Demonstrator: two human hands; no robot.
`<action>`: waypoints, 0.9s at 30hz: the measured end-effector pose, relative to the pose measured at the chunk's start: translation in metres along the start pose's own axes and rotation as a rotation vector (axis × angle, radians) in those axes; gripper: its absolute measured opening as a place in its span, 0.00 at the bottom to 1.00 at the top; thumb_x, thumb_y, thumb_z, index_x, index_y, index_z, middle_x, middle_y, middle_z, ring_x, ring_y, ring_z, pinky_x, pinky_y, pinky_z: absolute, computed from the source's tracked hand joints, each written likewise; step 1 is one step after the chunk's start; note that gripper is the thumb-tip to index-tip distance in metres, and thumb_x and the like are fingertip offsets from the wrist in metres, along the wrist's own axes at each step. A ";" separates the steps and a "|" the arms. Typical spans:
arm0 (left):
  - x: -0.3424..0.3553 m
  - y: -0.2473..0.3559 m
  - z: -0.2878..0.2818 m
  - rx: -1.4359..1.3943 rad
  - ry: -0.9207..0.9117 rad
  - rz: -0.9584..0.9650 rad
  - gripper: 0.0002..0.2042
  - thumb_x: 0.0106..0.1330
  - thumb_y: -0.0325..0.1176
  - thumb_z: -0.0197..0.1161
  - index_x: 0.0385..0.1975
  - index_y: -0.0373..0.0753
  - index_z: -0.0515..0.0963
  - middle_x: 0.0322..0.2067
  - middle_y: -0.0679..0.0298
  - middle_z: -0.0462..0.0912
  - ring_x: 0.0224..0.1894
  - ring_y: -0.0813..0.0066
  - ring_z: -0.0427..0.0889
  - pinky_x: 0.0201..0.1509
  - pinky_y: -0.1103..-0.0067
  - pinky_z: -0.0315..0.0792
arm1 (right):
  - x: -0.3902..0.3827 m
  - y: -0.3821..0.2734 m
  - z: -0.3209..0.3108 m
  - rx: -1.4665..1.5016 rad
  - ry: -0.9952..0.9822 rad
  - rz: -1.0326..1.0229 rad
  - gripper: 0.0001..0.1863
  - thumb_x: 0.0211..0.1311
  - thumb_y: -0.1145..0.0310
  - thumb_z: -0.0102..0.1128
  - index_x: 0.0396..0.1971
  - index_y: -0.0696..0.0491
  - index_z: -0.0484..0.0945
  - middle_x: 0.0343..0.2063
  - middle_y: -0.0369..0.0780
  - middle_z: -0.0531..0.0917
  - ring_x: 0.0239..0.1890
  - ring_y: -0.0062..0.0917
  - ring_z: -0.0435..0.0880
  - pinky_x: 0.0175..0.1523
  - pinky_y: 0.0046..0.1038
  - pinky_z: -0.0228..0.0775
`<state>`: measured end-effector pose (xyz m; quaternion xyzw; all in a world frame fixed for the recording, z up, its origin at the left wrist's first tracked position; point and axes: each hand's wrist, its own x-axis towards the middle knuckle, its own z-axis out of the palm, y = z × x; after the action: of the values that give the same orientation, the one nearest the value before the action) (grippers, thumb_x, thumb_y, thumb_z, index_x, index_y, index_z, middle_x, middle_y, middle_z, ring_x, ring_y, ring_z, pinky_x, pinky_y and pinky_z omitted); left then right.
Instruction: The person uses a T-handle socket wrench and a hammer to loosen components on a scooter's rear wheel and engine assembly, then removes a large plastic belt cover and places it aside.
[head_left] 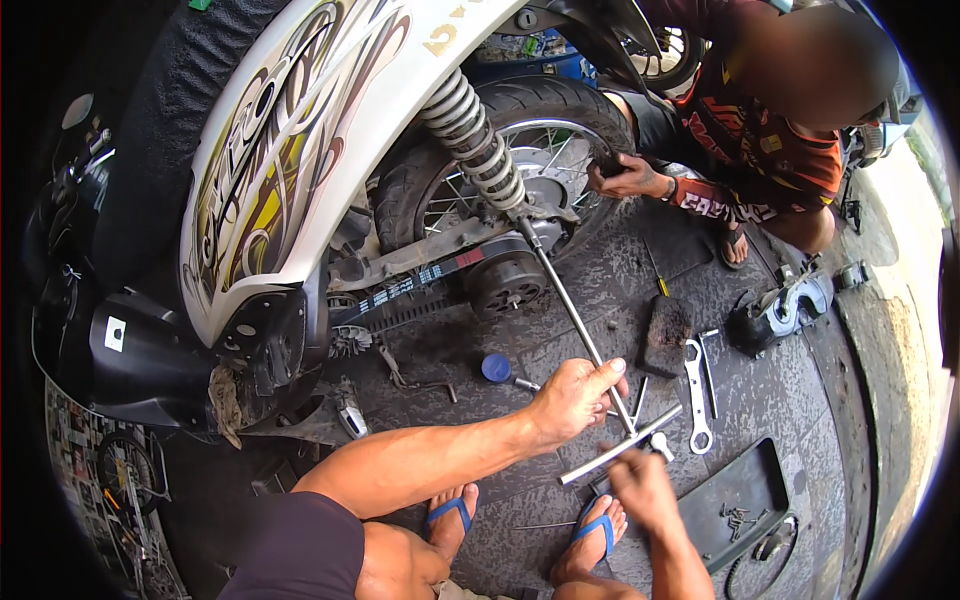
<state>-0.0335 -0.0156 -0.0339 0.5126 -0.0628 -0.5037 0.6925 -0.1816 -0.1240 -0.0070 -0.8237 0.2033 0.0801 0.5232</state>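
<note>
Left hand (578, 396): fingers curled round the shaft of the long silver steel T-handle socket wrench (575, 318), gripping it just above the crossbar.
Right hand (640, 485): seen from the back, closed over the crossbar's near side; how tightly, I cannot tell.
Wrench: the shaft runs up towards 11 o'clock from the hands, its far tip seated at the lower end of the grey coiled rear shock absorber (474, 140).
Scooter: the white scooter body panel with swirling yellow and brown graphics (300, 140) fills 10 o'clock; the black spoked rear wheel (545, 135) sits behind the shock.
Co-worker: at 1 o'clock a crouching person's hand (625, 178) rests on the tyre.
Floor at 3 o'clock: a silver combination spanner (696, 385) lies beside a dark worn brush block (668, 330).
Floor at 4 o'clock: a black rectangular plastic tray (735, 495) holds small bolts.
Below: blue flip-flop sandals (598, 528) on the person's feet at 6 o'clock.
</note>
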 end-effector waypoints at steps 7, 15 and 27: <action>-0.005 0.002 0.002 0.057 0.082 0.033 0.21 0.75 0.48 0.53 0.28 0.35 0.75 0.13 0.77 0.59 0.15 0.87 0.55 0.20 0.83 0.57 | -0.017 0.010 -0.009 0.090 1.107 -0.863 0.33 0.70 0.46 0.41 0.59 0.60 0.67 0.46 0.48 0.75 0.48 0.38 0.76 0.50 0.37 0.68; -0.004 0.001 0.015 0.027 0.094 0.040 0.17 0.76 0.46 0.54 0.31 0.38 0.76 0.15 0.75 0.66 0.17 0.87 0.62 0.23 0.85 0.60 | 0.092 0.054 0.059 0.788 0.906 -0.477 0.39 0.74 0.39 0.28 0.59 0.62 0.66 0.51 0.45 0.74 0.57 0.33 0.71 0.67 0.40 0.55; -0.002 0.001 0.004 0.209 0.086 -0.073 0.19 0.76 0.46 0.53 0.31 0.35 0.78 0.14 0.73 0.68 0.16 0.85 0.63 0.21 0.83 0.59 | -0.014 0.028 0.021 0.231 0.335 -0.373 0.27 0.57 0.81 0.48 0.59 0.57 0.76 0.14 0.41 0.76 0.16 0.25 0.79 0.27 0.26 0.73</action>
<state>-0.0363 -0.0167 -0.0302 0.6052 -0.0664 -0.4968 0.6185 -0.2040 -0.1116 -0.0348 -0.7835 0.1397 -0.1786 0.5785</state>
